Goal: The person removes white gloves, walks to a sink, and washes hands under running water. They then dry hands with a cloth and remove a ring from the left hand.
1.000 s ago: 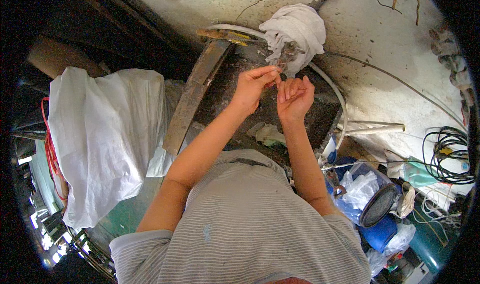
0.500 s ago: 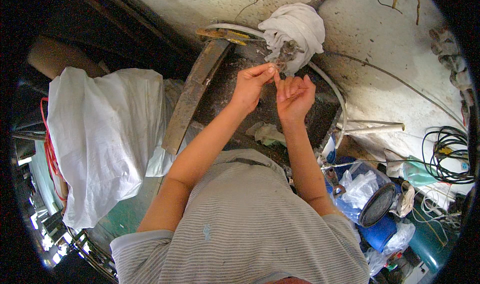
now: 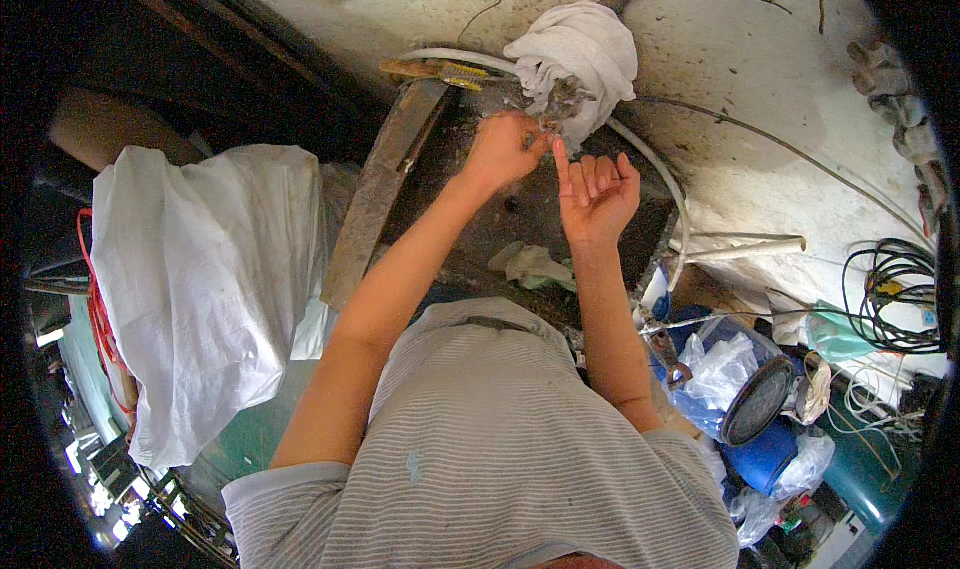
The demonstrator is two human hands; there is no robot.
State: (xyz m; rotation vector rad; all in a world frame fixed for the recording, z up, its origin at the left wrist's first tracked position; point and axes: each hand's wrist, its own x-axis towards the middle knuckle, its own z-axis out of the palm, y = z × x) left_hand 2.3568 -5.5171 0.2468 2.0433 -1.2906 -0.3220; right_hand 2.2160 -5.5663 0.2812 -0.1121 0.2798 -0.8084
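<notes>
Both forearms reach up and away from the striped shirt, the left hand (image 3: 505, 151) curled with fingertips pinched on a small dark fitting (image 3: 553, 104) just under a bundled white cloth (image 3: 580, 54), while the right hand (image 3: 597, 194) stands upright beside it, index finger raised against the fitting and the other fingers loosely bent, gripping nothing visible. A rusty metal bar (image 3: 375, 199) slants at left, near a large white sack (image 3: 205, 269); a white hose (image 3: 665, 184) curves along the right.
</notes>
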